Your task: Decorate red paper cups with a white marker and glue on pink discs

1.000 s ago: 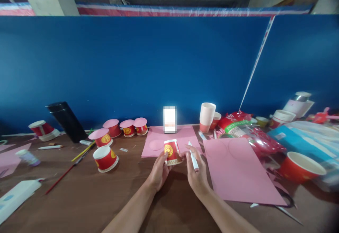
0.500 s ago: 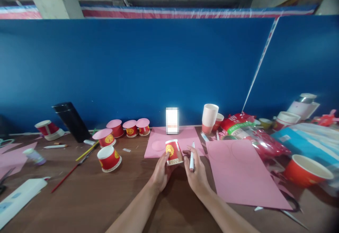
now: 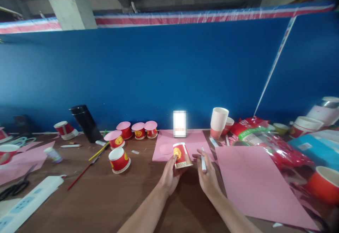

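Note:
My left hand is wrapped round a small red paper cup with a gold emblem, held upside down and tilted above the brown table. Just right of it, my right hand grips a white pen, its tip pointing up and away from me. Both hands hover at the near edge of a small pink sheet. A larger pink sheet lies to the right of my right hand.
Several upturned red cups topped with pink discs stand at the back left, another red cup nearer. A black flask, a white power strip, scissors, stacked cups, red packets and a blue wall surround the table.
The view has swung left and slightly up, so everything sits further right. The pen has turned more upright in my right hand. The cup stays in my left hand.

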